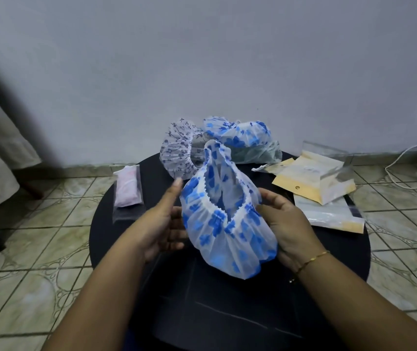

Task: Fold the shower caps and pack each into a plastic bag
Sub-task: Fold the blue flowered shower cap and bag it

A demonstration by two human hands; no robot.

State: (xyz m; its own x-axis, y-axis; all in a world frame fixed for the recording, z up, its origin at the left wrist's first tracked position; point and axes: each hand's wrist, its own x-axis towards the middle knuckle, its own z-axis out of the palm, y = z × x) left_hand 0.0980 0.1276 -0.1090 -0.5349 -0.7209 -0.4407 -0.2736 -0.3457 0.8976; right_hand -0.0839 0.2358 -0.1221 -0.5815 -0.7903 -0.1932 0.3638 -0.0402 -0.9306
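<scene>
A person holds a blue-flowered shower cap (227, 219) above a round black table (227, 300), its elastic opening facing up. The right hand (288, 231) grips the cap's right side with curled fingers; the left hand (161, 224) lies flat-fingered against its left side (thumb raised). Behind it sit a grey-patterned cap (179, 150) and another blue cap (240, 134). A packed bag (127, 190) lies left, empty plastic bags (321, 183) right.

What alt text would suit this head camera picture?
Two hands hold a blue-flowered shower cap above a round black table, left hand open beside it, right hand gripping its edge. More caps, plastic bags and one packed pink cap lie around.
</scene>
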